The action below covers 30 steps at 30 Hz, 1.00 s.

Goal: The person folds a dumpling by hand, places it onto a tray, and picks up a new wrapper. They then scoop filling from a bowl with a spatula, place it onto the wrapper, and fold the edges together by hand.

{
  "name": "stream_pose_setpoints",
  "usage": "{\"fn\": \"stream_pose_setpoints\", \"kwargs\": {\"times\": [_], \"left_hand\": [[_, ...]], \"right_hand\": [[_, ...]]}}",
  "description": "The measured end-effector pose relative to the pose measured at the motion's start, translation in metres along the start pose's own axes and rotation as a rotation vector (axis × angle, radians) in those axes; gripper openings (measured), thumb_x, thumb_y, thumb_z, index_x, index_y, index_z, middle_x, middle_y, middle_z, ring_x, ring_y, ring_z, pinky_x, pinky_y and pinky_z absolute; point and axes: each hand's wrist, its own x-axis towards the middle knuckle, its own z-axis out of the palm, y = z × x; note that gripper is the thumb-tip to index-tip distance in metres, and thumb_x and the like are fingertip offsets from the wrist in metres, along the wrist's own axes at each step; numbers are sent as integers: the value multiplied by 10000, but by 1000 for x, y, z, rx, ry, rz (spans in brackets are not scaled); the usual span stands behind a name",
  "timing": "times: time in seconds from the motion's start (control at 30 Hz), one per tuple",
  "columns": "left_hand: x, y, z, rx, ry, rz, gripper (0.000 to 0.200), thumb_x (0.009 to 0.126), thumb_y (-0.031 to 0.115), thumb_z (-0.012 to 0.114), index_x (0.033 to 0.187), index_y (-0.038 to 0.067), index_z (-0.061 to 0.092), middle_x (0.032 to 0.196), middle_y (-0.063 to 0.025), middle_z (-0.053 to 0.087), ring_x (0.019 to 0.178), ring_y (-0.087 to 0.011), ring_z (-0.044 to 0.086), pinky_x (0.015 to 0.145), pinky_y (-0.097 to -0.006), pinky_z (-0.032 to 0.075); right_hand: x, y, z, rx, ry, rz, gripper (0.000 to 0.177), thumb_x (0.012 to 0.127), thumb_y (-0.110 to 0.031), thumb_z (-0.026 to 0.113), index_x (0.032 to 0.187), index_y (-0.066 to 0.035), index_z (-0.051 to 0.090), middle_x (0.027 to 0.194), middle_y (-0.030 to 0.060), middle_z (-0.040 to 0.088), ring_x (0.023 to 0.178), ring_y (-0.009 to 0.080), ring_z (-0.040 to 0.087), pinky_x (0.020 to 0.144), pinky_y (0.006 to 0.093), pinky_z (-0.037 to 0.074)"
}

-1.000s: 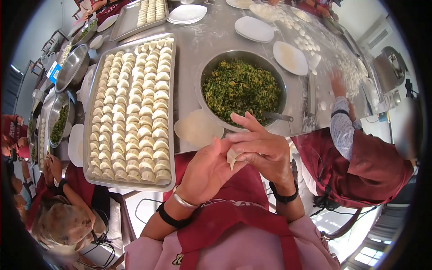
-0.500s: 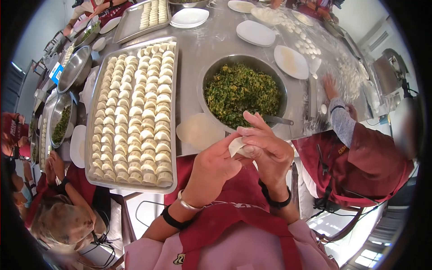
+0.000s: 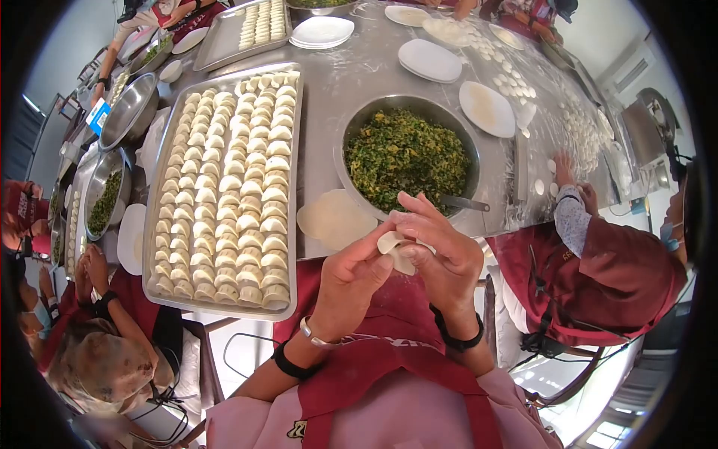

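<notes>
Between my two hands is a pale folded dumpling wrapper point(image 3: 399, 252), pinched from both sides. My left hand point(image 3: 353, 275) has its fingers and thumb closed on the wrapper's left side. On the other side, my right hand point(image 3: 450, 262) grips it with thumb and fingers. Whether filling lies inside is hidden. Just beyond my hands stands a steel bowl point(image 3: 339, 161) of chopped green and yellow filling point(image 3: 407, 157), with a spoon handle point(image 3: 467, 203) over its rim. A round, flat dough-coloured sheet point(image 3: 334, 218) lies left of the bowl.
A large metal tray point(image 3: 297, 150) with rows of dumplings point(image 3: 224, 187) stands at the left. White plates point(image 3: 430, 60) and floured dough pieces lie farther back. A co-worker in a red apron point(image 3: 598, 262) sits at the right; another person point(image 3: 105, 359) is at the lower left.
The wrapper now shows more of its folded, open shape between my fingers. My left hand has tilted slightly. The right co-worker's hand has shifted down and right on the table.
</notes>
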Motion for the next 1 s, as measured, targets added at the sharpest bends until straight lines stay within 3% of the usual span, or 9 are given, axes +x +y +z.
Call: {"fn": "stream_pose_setpoints", "kwargs": {"times": [0.37,0.47,0.77,1.0], "left_hand": [[-3,8,-7,253,-21,-100,440,1025,95,545,1441,-31,478,1141,-33,653,1014,-78,599,902,-238,487],[-1,4,-6,174,-48,-55,432,1027,90,534,1441,-23,482,1143,-37,654,1005,-76,599,892,-246,496],[-5,11,-5,216,-50,-63,376,1023,127,565,1362,-36,558,1099,-35,680,958,-69,577,857,-238,465],[-2,5,-6,172,-37,-94,368,1019,153,578,1350,-7,578,1105,-30,676,950,-70,581,853,-243,470]], "right_hand": [[-2,4,-1,-113,-83,-84,185,802,22,735,975,-32,698,1032,144,740,1153,380,658,1068,540,445],[1,-6,1,-136,-54,-4,170,804,20,734,961,-33,697,1032,142,741,1146,377,663,1064,542,449],[-1,-2,3,-107,-129,-82,169,808,4,736,969,-31,695,1021,142,736,1130,385,665,1060,544,448],[-3,-3,5,39,-90,61,158,829,-9,725,985,-18,701,1020,134,743,1144,380,660,1070,507,443]]}}
